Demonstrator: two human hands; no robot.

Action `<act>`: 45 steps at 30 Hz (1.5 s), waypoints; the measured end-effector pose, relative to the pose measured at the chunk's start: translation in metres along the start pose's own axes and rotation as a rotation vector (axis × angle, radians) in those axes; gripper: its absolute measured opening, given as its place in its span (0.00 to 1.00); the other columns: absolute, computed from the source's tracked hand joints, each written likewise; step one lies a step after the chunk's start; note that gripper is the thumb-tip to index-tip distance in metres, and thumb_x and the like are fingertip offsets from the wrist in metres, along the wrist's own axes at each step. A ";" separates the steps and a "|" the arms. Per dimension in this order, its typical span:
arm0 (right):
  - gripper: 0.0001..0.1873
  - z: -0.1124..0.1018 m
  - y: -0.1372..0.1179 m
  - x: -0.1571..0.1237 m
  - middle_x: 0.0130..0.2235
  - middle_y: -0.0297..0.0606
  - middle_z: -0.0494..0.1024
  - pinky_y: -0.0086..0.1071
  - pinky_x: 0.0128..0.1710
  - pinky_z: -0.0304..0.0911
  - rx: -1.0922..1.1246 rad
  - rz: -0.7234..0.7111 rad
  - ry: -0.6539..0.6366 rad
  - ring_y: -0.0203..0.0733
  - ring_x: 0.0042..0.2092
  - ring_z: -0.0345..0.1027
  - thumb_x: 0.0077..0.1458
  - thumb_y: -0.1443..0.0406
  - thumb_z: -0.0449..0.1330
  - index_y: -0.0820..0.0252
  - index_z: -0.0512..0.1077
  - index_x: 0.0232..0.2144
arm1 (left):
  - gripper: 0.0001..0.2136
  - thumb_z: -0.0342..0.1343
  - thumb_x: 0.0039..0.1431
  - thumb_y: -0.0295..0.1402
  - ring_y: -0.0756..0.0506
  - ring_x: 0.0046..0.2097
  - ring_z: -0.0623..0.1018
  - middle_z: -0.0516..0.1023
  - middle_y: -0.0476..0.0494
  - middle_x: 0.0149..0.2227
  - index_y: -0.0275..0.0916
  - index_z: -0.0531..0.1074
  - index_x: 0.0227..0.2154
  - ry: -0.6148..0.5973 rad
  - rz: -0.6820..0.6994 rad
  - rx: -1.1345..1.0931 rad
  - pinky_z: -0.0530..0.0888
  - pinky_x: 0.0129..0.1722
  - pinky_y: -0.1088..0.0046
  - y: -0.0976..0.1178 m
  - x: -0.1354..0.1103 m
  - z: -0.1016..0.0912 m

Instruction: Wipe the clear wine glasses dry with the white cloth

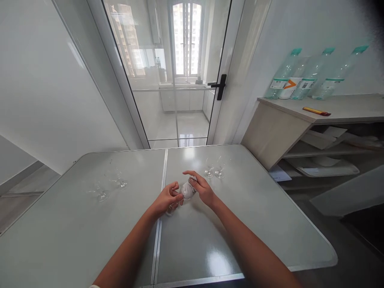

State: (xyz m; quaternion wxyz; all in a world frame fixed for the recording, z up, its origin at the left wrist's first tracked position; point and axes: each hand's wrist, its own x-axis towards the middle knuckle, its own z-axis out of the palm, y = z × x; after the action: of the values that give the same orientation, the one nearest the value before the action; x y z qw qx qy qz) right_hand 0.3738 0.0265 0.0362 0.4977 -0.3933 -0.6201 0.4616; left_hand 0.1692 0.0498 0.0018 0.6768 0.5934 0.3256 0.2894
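A small clear stemmed glass is tilted in front of me, its foot [169,212] toward the lower left. My left hand [168,199] is closed around its stem. White cloth [188,191] fills the bowl. The thumb of my right hand [201,188] presses on this cloth at the rim, while its index finger stretches out above. Beyond my right hand two stemmed glasses, a nearer-left one [209,173] and another [219,173], stand side by side. On the left half of the table are two more, one glass [102,195] and a farther one [122,183]; their clear bowls are hard to make out.
The grey table [120,240] has a metal seam [157,244] down its middle. Behind it is a glass door with a black handle [221,87]. At right, a cabinet [279,132] bears several plastic bottles [304,82] and a red-yellow packet [316,111].
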 end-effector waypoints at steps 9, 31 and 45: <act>0.30 0.004 0.010 0.001 0.54 0.44 0.75 0.41 0.53 0.63 0.074 -0.072 0.545 0.50 0.54 0.68 0.64 0.51 0.58 0.54 0.62 0.64 | 0.23 0.63 0.58 0.52 0.54 0.23 0.71 0.78 0.48 0.31 0.41 0.57 0.32 0.361 0.254 -0.095 0.65 0.25 0.77 -0.005 0.007 -0.013; 0.15 0.006 0.010 0.001 0.50 0.44 0.79 0.47 0.57 0.60 -0.577 -0.356 -0.105 0.53 0.55 0.68 0.57 0.67 0.59 0.57 0.77 0.46 | 0.20 0.62 0.58 0.39 0.53 0.24 0.55 0.55 0.55 0.19 0.39 0.59 0.18 0.301 0.326 0.556 0.51 0.26 0.74 -0.013 0.000 0.007; 0.23 0.063 0.043 0.003 0.42 0.41 0.79 0.41 0.49 0.67 0.637 0.114 0.107 0.49 0.48 0.70 0.61 0.46 0.60 0.54 0.75 0.48 | 0.20 0.55 0.66 0.48 0.51 0.25 0.65 0.66 0.53 0.22 0.39 0.66 0.24 0.546 0.309 0.169 0.61 0.27 0.75 -0.019 0.008 0.010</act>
State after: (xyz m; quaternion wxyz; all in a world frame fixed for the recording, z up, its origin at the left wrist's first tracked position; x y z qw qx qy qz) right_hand 0.3123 0.0286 -0.0091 0.6009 -0.2756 -0.3946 0.6382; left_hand 0.1821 0.0470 -0.0166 0.4609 0.5903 0.4242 0.5091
